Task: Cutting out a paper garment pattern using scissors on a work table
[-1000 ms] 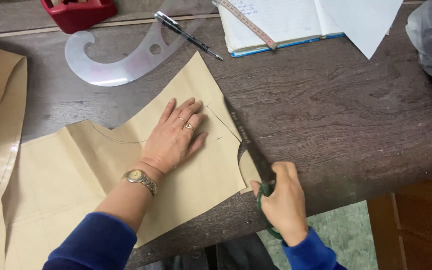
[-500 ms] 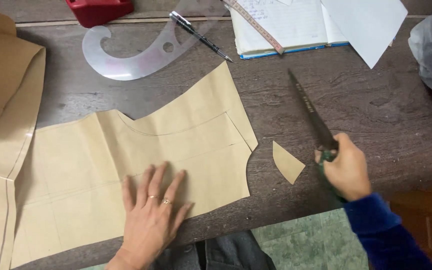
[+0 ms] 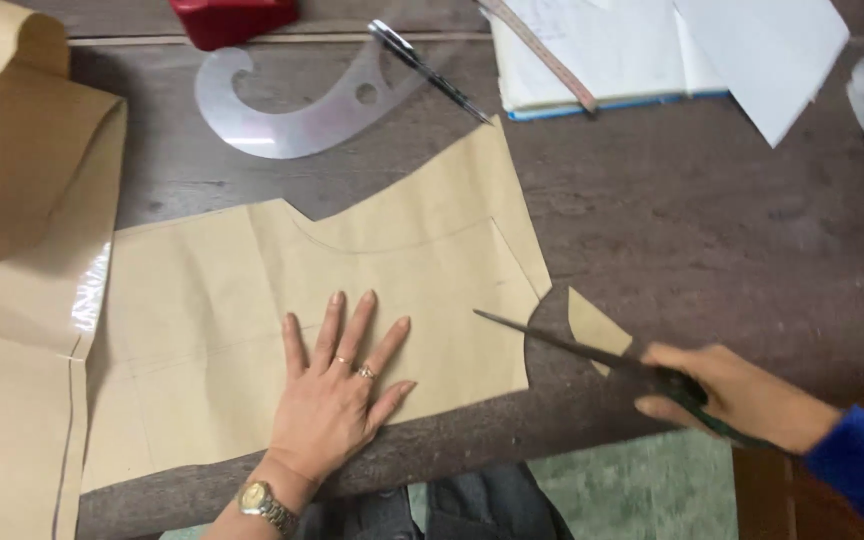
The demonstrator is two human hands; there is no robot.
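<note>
Slippage threatens: left hand (image 3: pixel 337 405) lies flat, fingers spread, on the tan paper pattern piece (image 3: pixel 322 300), near the long dark scissors (image 3: pixel 592 355) gripped by right hand (image 3: pixel 737 395), whose tip could nick it.

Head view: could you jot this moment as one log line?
left hand flat on brown paper pattern | right hand holds scissors, blades over pattern's cut edge | cut-off scrap beside blades | curve ruler behind

No packages, labels, signs, screens visible
</note>
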